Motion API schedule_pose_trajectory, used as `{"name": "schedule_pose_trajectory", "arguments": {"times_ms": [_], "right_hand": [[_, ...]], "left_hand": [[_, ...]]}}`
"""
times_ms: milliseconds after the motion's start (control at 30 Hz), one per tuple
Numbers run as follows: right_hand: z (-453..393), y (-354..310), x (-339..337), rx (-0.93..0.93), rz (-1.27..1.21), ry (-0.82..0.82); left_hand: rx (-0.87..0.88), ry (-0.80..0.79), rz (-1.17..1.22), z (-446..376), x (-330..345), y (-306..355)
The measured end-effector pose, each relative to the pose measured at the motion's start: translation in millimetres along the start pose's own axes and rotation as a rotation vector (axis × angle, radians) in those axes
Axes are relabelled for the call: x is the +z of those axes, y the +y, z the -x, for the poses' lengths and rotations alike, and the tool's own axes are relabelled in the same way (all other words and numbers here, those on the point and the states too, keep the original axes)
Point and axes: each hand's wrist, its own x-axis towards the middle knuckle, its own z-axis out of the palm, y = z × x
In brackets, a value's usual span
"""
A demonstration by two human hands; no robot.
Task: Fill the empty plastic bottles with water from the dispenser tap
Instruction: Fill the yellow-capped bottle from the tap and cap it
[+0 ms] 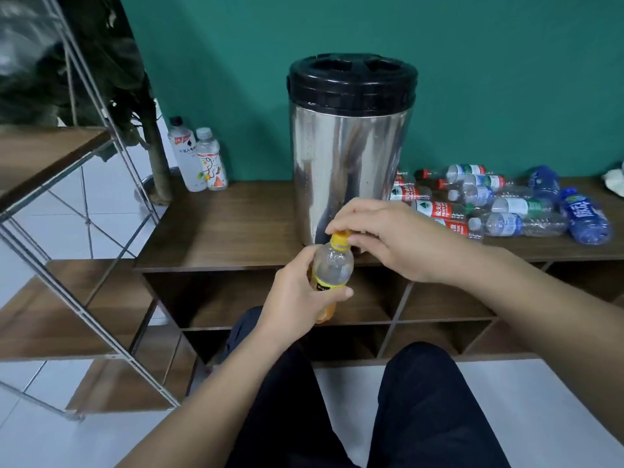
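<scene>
Standing on the wooden bench (219, 228) against the green wall (472, 79), the steel dispenser (347, 157) with its black lid (353, 84) occupies the middle of the bench top, close to the front edge. Its tap is hidden behind my right hand. Toward the right end of the bench lies a pile of empty bottles (499, 204), all on their sides, touching one another. At the back left corner, two capped bottles (199, 160) stand upright side by side. A metal-framed shelf (67, 231) stands off the bench's left end. My left hand (300, 295) wraps around the body of the small yellow-labelled bottle (332, 268), holding it upright just in front of the bench's front edge, before the dispenser. My right hand (388, 238) pinches the yellow cap (339, 240) from above with curled fingertips.
</scene>
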Motion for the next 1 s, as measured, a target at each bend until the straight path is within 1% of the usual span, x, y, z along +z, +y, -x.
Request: {"name": "schedule_pose_trajectory", "arguments": {"times_ms": [100,300,400,467,533,633,733,833,867,933,1000], "right_hand": [[-15,-5,-13,-0.084,0.075,-0.042],[-37,-20,-36,-0.191,0.11,-0.146],[-44,-26,-39,-0.264,0.186,-0.178],[-50,-27,-39,-0.278,0.21,-0.178],[-55,-26,-39,-0.24,0.191,-0.172],[-64,-22,-36,-0.133,0.18,-0.156],[-74,-18,-23,-0.07,0.168,-0.059],[-80,-17,-13,-0.04,0.16,0.048],[-80,-18,-13,-0.029,0.147,0.052],[-81,-20,-16,-0.02,0.077,0.0],[-86,-19,-17,-0.079,0.025,-0.073]], "left_hand": [[0.0,-0.084,0.052,-8,-21,1],[-0.038,-0.28,0.142,-14,-55,4],[-0.057,-0.388,0.165,-19,-73,7],[-0.042,-0.422,0.163,-22,-80,7],[-0.017,-0.38,0.147,-26,-80,5],[-0.004,-0.265,0.165,-31,-75,0],[0.023,-0.179,0.144,-34,-72,-3],[0.019,-0.13,0.116,-35,-75,-5],[0.015,-0.12,0.111,-35,-77,-6],[0.007,-0.093,0.119,-36,-83,-7],[-0.001,-0.067,0.116,-38,-91,-8]]}}
